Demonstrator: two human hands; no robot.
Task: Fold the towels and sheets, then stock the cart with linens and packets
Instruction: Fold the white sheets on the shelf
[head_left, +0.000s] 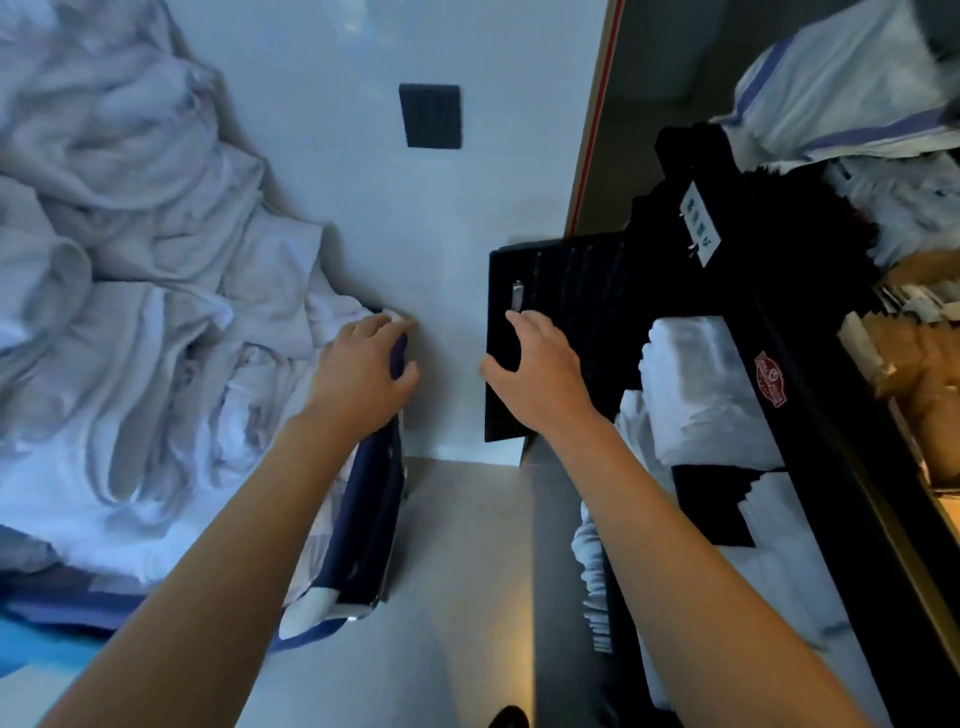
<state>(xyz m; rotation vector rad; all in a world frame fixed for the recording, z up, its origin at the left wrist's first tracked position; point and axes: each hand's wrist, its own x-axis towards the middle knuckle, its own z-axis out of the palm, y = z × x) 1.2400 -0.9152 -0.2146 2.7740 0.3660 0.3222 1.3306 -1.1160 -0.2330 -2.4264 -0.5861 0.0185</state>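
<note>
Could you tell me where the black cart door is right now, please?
In the head view the cart door stands open right of centre, against the white wall, with the right hand gripping its edge and folded towels just right of it.

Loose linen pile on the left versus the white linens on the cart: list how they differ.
The loose linen pile is crumpled and heaped in a dark-rimmed bin; the cart linens are folded into compact bundles. The pile spreads wide and shapeless, while the cart linens sit on the black cart. Both are white cloth.
</note>
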